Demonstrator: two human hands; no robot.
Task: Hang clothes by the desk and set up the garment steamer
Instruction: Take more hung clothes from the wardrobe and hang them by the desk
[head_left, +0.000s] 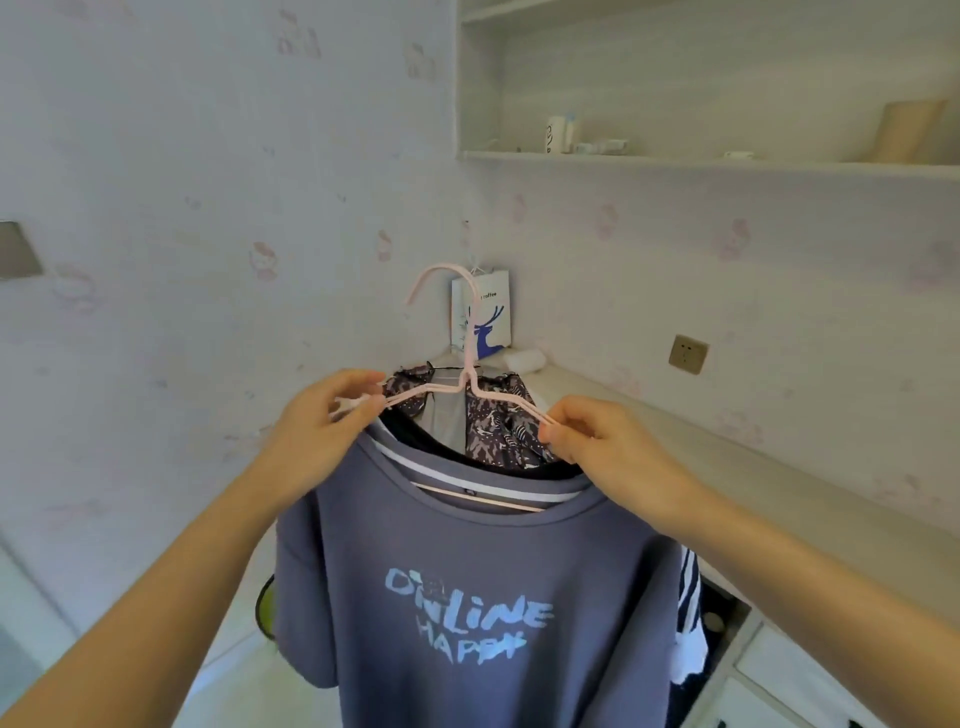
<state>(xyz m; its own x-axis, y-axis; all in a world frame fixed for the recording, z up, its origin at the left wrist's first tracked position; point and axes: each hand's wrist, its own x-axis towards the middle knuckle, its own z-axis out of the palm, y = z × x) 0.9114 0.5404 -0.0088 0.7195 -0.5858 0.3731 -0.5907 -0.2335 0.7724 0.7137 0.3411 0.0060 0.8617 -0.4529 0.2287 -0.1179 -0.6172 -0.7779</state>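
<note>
**A:** What are your fingers doing at this point?

**B:** On my left hand (317, 431), thumb and fingertips pinch the left shoulder of the pink hanger (470, 358), where the wire runs under the collar. My right hand (597, 441) pinches the right shoulder the same way, fingers curled in close, none spread.

**A:** Why hold both ends?

**B:** I think it keeps the hanger level, so the blue T-shirt (478, 597) stays on and the hook stays upright and free to catch on something. The shirt is already threaded on; its neckline sits over the bar, its print faces me, and it hangs straight down between my arms.

**A:** And your arms?

**B:** Both forearms reach forward and up from the lower corners, converging on the hanger about chest-high, wrists slightly raised.

**A:** Where is it relative to the desk?

**B:** Just in front of the desk (675, 431) corner. A patterned garment (498, 421) hangs directly behind the shirt. The hook is in open air and not yet on anything. I can't see a steamer.
</note>
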